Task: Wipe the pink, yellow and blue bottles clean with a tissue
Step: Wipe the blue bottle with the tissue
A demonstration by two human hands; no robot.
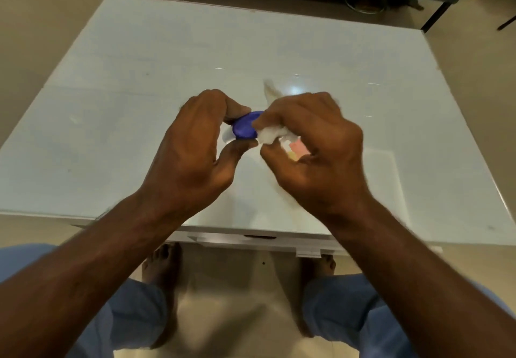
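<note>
My left hand [195, 145] pinches a small bottle with a dark blue cap [245, 128] between thumb and fingers, held above the white table [111, 106]. The bottle's body is mostly hidden; a white sliver shows left of the cap. My right hand [315, 140] is closed on a crumpled white tissue [272, 134] pressed against the cap's right side. A pink and yellow patch [297, 149] shows under my right fingers; I cannot tell what it is. The right hand is blurred.
The glossy white table has its near edge [251, 235] just above my bare feet [162, 268]. Dark furniture legs [435, 17] and a dark seat stand on the tiled floor beyond the far edge.
</note>
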